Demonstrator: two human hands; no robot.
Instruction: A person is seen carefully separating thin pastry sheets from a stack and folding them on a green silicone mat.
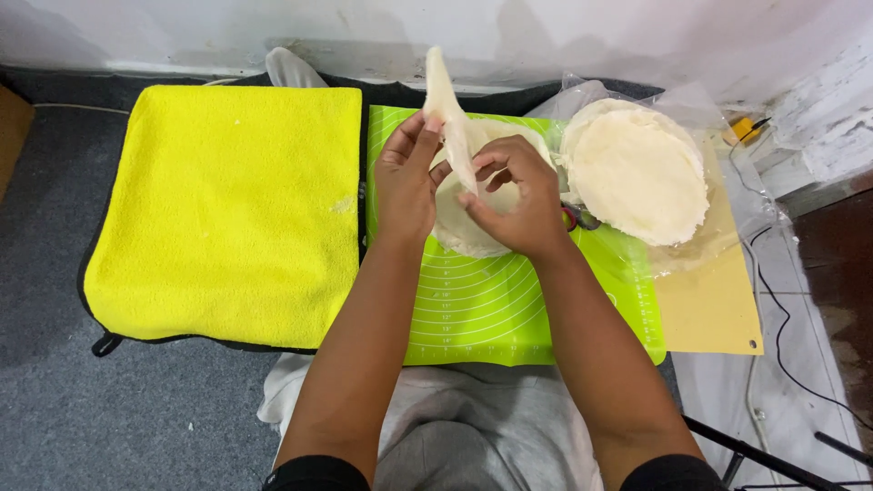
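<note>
My left hand [406, 178] and my right hand [515, 196] together pinch a thin pale dough sheet [444, 102], lifted on edge so it stands almost upright above a flat stack of the same round sheets [466, 233]. That stack lies on a green silicone baking mat [491, 309]. A second, thicker stack of round dough sheets [637, 169] rests on clear plastic wrap to the right, apart from both hands.
A yellow towel [227, 209] is spread on a dark pad to the left. Red-handled scissors [576, 218] peek out beside my right hand. A tan sheet [709, 309] lies under the plastic wrap. A black cable [773, 309] runs along the right floor. My grey trousers [464, 427] fill the bottom.
</note>
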